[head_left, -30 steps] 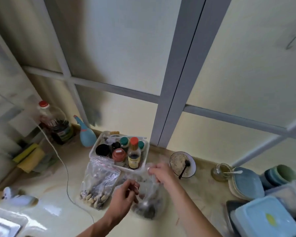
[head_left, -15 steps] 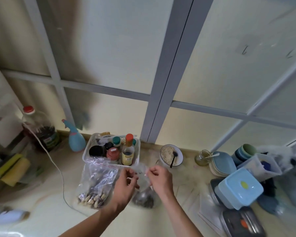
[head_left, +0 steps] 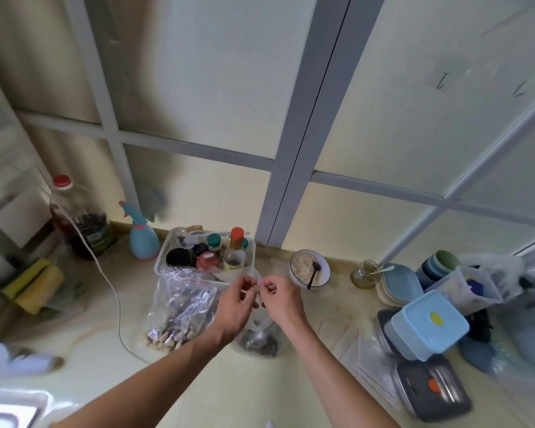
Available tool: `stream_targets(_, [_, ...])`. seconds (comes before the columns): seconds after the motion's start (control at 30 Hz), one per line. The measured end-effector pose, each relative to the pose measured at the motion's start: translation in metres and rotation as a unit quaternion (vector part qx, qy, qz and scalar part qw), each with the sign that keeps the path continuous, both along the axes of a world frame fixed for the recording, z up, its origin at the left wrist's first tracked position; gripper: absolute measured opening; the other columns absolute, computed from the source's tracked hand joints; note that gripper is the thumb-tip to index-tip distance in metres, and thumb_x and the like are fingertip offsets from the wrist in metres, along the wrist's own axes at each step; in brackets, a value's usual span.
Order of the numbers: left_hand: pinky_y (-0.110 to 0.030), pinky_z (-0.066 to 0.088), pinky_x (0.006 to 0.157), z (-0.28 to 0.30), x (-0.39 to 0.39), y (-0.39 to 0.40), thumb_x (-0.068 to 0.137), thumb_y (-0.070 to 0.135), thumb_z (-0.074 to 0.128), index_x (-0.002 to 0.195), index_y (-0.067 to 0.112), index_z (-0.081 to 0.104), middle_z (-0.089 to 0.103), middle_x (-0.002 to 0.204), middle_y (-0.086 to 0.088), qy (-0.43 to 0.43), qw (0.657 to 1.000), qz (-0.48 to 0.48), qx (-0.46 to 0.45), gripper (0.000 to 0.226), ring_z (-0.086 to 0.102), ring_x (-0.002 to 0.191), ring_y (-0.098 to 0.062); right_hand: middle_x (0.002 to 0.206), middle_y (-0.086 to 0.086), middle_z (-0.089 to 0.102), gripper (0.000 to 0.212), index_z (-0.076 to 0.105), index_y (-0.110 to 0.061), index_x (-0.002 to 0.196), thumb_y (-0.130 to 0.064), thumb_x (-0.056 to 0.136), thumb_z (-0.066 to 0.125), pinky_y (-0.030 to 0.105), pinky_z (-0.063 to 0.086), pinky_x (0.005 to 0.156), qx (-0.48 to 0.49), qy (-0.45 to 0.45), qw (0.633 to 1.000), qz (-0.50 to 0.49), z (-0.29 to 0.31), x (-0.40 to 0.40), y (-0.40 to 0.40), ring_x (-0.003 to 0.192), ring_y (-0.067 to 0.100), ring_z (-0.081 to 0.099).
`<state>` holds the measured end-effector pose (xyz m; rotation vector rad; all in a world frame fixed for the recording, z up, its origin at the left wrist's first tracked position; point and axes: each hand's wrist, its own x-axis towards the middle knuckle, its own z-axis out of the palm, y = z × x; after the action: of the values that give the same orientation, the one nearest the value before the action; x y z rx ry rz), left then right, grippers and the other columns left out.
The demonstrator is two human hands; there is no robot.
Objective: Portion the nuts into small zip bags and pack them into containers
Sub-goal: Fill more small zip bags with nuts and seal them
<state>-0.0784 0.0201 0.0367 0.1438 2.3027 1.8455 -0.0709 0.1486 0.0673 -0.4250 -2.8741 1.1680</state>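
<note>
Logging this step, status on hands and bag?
Left hand and right hand pinch small bag top. Spoon inside. Big nut bag alongside.

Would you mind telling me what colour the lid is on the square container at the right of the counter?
Light blue, with a small yellow mark at its middle: the lid shows best in the head view.

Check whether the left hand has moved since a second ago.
Yes. The left hand rose from low beside the big nut bag to its red zip edge.

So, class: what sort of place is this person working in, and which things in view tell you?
Most likely a home kitchen counter: a basket of condiment bottles, a bowl of food with a spoon, and stacked plates beside lidded food containers.
</note>
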Motion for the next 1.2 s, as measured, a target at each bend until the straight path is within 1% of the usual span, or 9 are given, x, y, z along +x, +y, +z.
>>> stream_targets(0.13, [-0.021,0.049,0.063,0.005,-0.002,-0.005,0.100,0.017,0.054,0.097,0.019,0.063,0.071,0.085,0.002,-0.001,1.000,0.009,0.006,0.010,0.070,0.071,-0.012,0.082,-0.005,0.074,0.013,0.074,-0.018,0.087,-0.027,0.094,0.068,0.030,0.055,0.066,0.043,0.019,0.999,0.023,0.005,-0.006,-0.004,0.074,0.013,0.068])
stream_targets(0.27, [-0.019,0.045,0.060,0.011,-0.002,-0.011,0.104,0.024,0.050,0.096,0.017,0.065,0.067,0.077,0.001,0.017,1.000,-0.020,0.012,0.018,0.064,0.067,-0.008,0.079,-0.004,0.071,0.013,0.065,-0.020,0.081,-0.021,0.094,0.068,0.023,0.044,0.056,0.041,0.004,0.997,0.069,0.014,-0.010,-0.004,0.070,0.013,0.064])
stream_targets(0.33, [-0.023,0.047,0.061,0.012,-0.002,-0.017,0.104,0.034,0.048,0.096,0.017,0.067,0.068,0.075,-0.003,0.029,0.999,-0.043,0.001,0.027,0.063,0.066,-0.010,0.078,-0.002,0.070,0.012,0.064,-0.018,0.082,-0.021,0.093,0.067,0.028,0.046,0.059,0.042,-0.011,0.994,0.105,0.019,-0.010,-0.002,0.071,0.016,0.064])
stream_targets(0.5, [-0.019,0.044,0.057,0.016,-0.003,-0.028,0.107,0.029,0.046,0.078,0.018,0.063,0.068,0.063,0.001,0.060,0.992,-0.082,-0.073,0.035,0.060,0.057,-0.006,0.069,-0.001,0.066,0.022,0.060,-0.023,0.069,-0.023,0.086,0.075,0.025,0.042,0.059,0.003,-0.071,0.983,0.170,0.022,-0.007,0.010,0.057,0.006,0.052])
stream_targets(0.7, [-0.025,0.045,0.057,0.015,-0.012,-0.026,0.107,0.031,0.046,0.081,0.020,0.061,0.066,0.067,0.007,0.160,0.951,-0.153,-0.218,0.032,0.060,0.058,-0.008,0.070,-0.002,0.063,0.022,0.060,-0.018,0.074,-0.028,0.087,0.075,0.023,0.036,0.056,0.010,-0.083,0.984,0.154,0.024,-0.003,0.025,0.059,0.007,0.046])
stream_targets(0.87, [-0.037,0.052,0.067,0.019,-0.014,-0.020,0.105,0.031,0.045,0.081,0.021,0.059,0.066,0.073,0.006,0.155,0.917,-0.222,-0.294,0.030,0.061,0.068,-0.016,0.071,-0.007,0.062,0.017,0.063,-0.016,0.078,-0.024,0.092,0.070,0.023,0.039,0.057,0.041,-0.106,0.983,0.142,0.022,0.013,0.027,0.062,0.009,0.051])
stream_targets(1.0, [-0.033,0.040,0.061,0.021,-0.009,-0.019,0.103,0.029,0.046,0.074,0.019,0.050,0.068,0.080,-0.006,0.163,0.885,-0.234,-0.368,0.031,0.062,0.072,-0.028,0.072,-0.002,0.058,0.019,0.050,-0.017,0.073,-0.017,0.091,0.055,0.034,0.044,0.061,0.110,-0.080,0.989,0.057,0.023,0.020,0.034,0.069,0.021,0.053])
stream_targets(1.1, [-0.030,0.035,0.057,0.027,-0.006,-0.023,0.094,0.029,0.053,0.063,0.022,0.045,0.063,0.070,-0.004,0.128,0.891,-0.205,-0.384,0.033,0.059,0.065,-0.026,0.081,0.002,0.059,0.014,0.050,-0.012,0.079,-0.020,0.088,0.056,0.038,0.042,0.059,0.146,-0.047,0.988,-0.029,0.029,0.025,0.038,0.076,0.026,0.054])
stream_targets(1.2, [-0.030,0.034,0.054,0.038,-0.004,-0.021,0.088,0.030,0.056,0.053,0.016,0.040,0.049,0.055,-0.002,0.068,0.913,-0.140,-0.377,0.041,0.050,0.057,-0.026,0.093,0.002,0.055,0.013,0.051,-0.012,0.092,-0.014,0.090,0.063,0.031,0.036,0.062,0.198,0.040,0.979,-0.019,0.036,0.036,0.023,0.080,0.023,0.051])
